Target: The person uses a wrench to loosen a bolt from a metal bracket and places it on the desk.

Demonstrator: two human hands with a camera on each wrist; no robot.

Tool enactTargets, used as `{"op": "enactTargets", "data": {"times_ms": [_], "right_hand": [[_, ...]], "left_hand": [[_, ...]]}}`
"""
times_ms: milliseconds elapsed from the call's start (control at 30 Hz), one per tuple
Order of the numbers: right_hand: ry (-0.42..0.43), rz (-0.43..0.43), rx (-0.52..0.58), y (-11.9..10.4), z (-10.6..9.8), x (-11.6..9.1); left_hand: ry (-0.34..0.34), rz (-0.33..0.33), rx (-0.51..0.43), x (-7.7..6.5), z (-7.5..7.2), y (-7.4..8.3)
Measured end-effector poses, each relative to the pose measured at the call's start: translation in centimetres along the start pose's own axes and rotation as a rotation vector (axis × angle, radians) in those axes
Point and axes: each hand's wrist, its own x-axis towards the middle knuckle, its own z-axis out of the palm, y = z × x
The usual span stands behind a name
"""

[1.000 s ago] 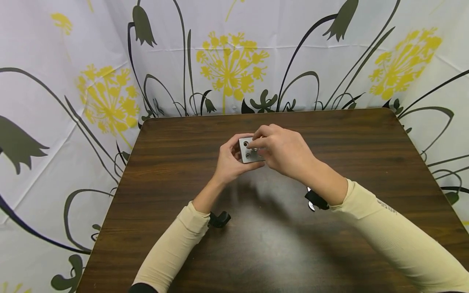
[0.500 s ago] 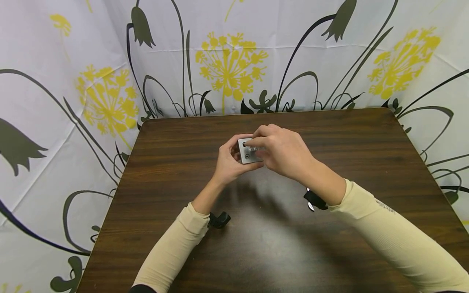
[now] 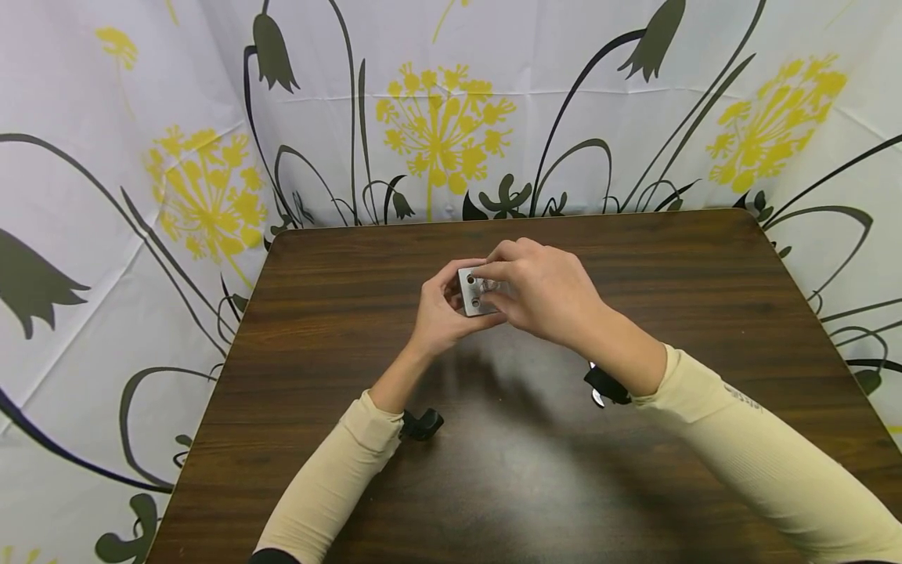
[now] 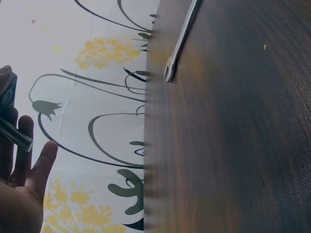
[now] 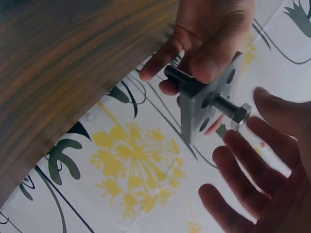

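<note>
1. Nearest, two cream sleeves cover the forearms: the left sleeve (image 3: 331,478) at the near left, the right sleeve (image 3: 768,462) at the near right.
2. Farther in, each wrist carries a black mount, the left mount (image 3: 421,424) and the right mount (image 3: 607,385).
3. Beneath is a table (image 3: 338,305) with a dark wood-grain top; the left wrist view shows a wrench (image 4: 182,41) lying on it.
4. Toward the table's far side, near its middle, the left hand (image 3: 438,309) grips a grey metal plate (image 5: 196,112) by its edges, above the tabletop.
5. A bolt (image 5: 227,108) runs through a hole in the plate; its head stands clear of the face toward the right hand, its threaded end sticking out behind.
6. The right hand (image 3: 546,290), just right of the plate, has thumb and fingers slightly parted beside the bolt head; whether a fingertip touches it, I cannot tell.
7. Farthest, a white curtain (image 3: 564,47) printed with yellow and grey-green flowers hangs beyond the table.
</note>
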Motion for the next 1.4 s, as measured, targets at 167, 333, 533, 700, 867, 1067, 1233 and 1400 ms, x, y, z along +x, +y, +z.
{"op": "enactTargets", "data": {"times_ms": [167, 333, 533, 700, 867, 1067, 1233, 1400], "right_hand": [[-0.006, 0.042, -0.029, 0.0, 0.1, 0.0], [-0.040, -0.027, 0.021, 0.2, 0.1, -0.2], [0.010, 0.032, -0.026, 0.1, 0.2, -0.1], [-0.015, 0.007, 0.006, 0.2, 0.1, -0.1], [-0.023, -0.022, 0.009, 0.1, 0.0, -0.1], [0.037, 0.037, -0.069, 0.2, 0.1, -0.1], [0.030, -0.035, -0.012, 0.4, -0.1, -0.2], [0.021, -0.068, 0.012, 0.4, -0.1, -0.2]], "left_hand": [[-0.003, -0.004, -0.009, 0.0, 0.1, 0.0], [-0.005, -0.017, -0.010, -0.1, 0.0, 0.0], [-0.004, 0.006, -0.011, 0.0, -0.2, -1.2], [-0.004, 0.009, -0.019, 0.0, -0.2, -1.2], [0.001, 0.003, -0.001, -0.1, -0.1, 0.1], [-0.006, 0.006, -0.025, 0.1, 0.1, 0.1], [-0.012, 0.010, -0.021, 0.3, 0.2, 0.2], [-0.002, 0.024, -0.002, 0.2, 0.1, 0.2]]}}
